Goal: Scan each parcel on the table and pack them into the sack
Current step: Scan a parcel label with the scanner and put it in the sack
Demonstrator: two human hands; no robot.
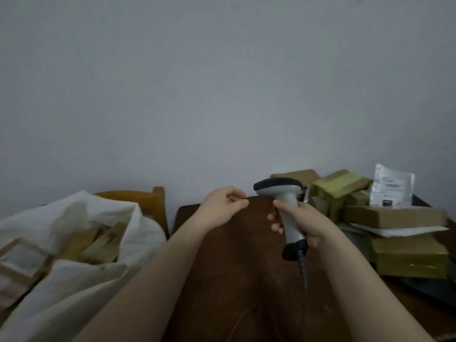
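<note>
Fingers (274, 216) of the right hand (299, 220) are wrapping the grey scanner (286, 206), held upright over the dark table (234, 262). The left hand (222, 206) is hovering empty, fingers loosely curled. Parcels (394, 215) are lying heaped at right (more are sitting inside the white sack (74, 280), left).

table (222, 280): bare dark wood down the middle, open between both forearms | right side: blocked by stacked parcels (394, 215), reaching the back wall | left: open sack (81, 280) mouth beside table edge, cartons inside, wooden chair (150, 201) behind it | above: clear
</note>
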